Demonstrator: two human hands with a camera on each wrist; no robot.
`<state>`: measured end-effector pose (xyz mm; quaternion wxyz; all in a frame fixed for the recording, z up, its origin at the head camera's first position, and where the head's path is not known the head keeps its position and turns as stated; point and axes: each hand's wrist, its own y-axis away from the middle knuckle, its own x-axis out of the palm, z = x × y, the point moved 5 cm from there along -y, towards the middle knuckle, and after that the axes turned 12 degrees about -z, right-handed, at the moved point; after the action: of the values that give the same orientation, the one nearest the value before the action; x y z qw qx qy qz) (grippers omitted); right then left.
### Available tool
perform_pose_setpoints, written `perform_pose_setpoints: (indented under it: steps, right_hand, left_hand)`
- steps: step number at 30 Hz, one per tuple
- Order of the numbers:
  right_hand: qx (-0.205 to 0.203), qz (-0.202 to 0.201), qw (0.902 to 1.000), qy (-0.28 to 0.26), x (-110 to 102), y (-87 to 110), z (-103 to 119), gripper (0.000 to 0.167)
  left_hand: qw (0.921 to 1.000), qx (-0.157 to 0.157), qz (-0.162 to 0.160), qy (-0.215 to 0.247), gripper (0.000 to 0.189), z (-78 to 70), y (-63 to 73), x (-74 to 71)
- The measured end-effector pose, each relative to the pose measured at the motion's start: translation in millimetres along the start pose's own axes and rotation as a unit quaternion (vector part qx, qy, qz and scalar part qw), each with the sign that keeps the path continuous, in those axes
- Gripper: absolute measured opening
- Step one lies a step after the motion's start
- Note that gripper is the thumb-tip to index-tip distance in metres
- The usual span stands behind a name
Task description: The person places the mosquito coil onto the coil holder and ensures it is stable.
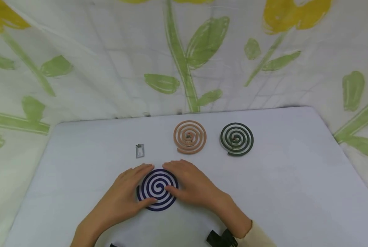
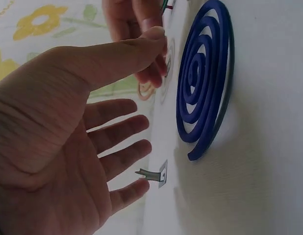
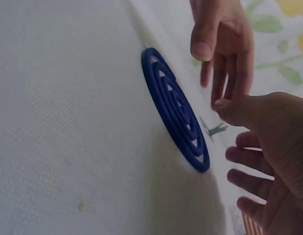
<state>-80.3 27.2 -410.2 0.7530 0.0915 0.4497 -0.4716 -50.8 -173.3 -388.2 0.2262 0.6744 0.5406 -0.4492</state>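
A dark blue mosquito coil lies flat on the white table. My left hand is over its left side, thumb across the lower edge in the head view. Over the right side is my right hand, its thumb pointing at the coil's centre. Both wrist views show a gap between the hands and the coil, with the fingers spread and loosely bent and nothing held. Just beyond the left fingertips sits a small metal coil stand; its prong sticks up in the left wrist view.
Farther back lie an orange coil and a dark green coil, side by side, each with bits of metal showing near its middle. The white table ends at a hanging cloth printed with flowers. A small crumb is on the surface.
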Motion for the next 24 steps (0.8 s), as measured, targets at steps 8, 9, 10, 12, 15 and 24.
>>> perform_pose_setpoints:
  steps: [8, 9, 10, 12, 15, 24]
  right_hand:
    - [0.009, 0.049, 0.9986, 0.018, 8, 8.7, -3, 0.073]
    - [0.01, 0.052, 0.9983, 0.023, 8, 9.8, -4, 0.074]
    - [0.014, 0.057, 0.998, 0.025, 9, 10.9, -4, 0.076]
    - [0.019, 0.069, 0.997, 0.028, 11, 12.9, -5, 0.08]
    - [0.027, 0.087, 0.9952, 0.037, 13, 14.7, -6, 0.084]
    - [0.011, 0.09, 0.9935, 0.068, 10, 15.3, -6, 0.099]
  left_hand:
    - [0.9996, 0.0, 0.015, -0.025, 0.082, 0.9, 2.0, 4.2]
    - [0.9995, 0.002, 0.015, -0.027, 0.083, 0.5, 2.0, 5.6]
    - [0.9995, 0.003, 0.017, -0.028, 0.084, 0.0, 2.1, 6.9]
    - [0.9992, 0.004, 0.018, -0.034, 0.086, -0.4, 2.4, 8.9]
    - [0.9989, 0.004, 0.015, -0.044, 0.089, 1.1, 4.3, 10.6]
    - [0.9981, 0.007, 0.0, -0.061, 0.114, 10.7, 14.9, 13.1]
